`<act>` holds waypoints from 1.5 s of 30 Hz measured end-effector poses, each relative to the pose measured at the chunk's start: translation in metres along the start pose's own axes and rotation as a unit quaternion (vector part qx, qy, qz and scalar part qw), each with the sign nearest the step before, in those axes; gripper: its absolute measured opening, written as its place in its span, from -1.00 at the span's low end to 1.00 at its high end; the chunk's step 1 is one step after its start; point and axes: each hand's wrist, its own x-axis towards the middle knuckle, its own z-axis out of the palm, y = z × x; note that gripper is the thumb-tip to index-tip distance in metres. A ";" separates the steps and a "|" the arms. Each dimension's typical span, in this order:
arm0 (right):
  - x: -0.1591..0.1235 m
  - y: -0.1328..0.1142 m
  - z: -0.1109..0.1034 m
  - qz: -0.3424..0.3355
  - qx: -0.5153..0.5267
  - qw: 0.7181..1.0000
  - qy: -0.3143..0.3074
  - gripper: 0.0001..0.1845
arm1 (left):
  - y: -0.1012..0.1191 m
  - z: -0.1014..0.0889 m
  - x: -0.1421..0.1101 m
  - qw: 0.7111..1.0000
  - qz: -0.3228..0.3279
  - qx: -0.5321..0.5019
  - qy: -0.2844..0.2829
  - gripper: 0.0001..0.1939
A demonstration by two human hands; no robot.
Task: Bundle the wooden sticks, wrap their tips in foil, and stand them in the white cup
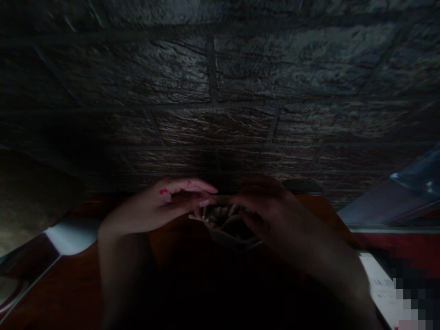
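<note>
The scene is very dark. My left hand [165, 206] and my right hand [264, 206] meet over a small open container [230, 231] that lies on a reddish-brown table [79, 284]. The container holds several thin pale sticks [202, 219]; what they are I cannot make out. The fingers of my left hand are pinched together at the sticks, with red marks on the fingers. My right hand curls over the container's right side, its fingers bent and in shadow. Both forearms reach in from the bottom of the view.
A dark brick-patterned wall [220, 91] rises right behind the table. A pale object [72, 233] lies at the left edge. A bluish sheet [395, 201] leans at the right, and a white paper [381, 284] lies at the lower right.
</note>
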 end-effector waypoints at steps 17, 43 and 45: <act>0.018 0.003 0.015 0.061 0.007 0.997 -0.050 -0.77 | -0.011 0.002 0.009 0.996 -0.022 -0.088 -0.016 -0.67; 0.022 0.024 0.015 0.067 0.012 0.997 0.029 -0.65 | -0.035 0.031 0.050 0.995 0.091 -0.021 -0.023 -0.86; 0.021 0.024 0.015 0.061 0.005 0.998 0.017 -0.64 | -0.036 0.030 0.051 0.995 0.095 -0.043 0.002 -0.89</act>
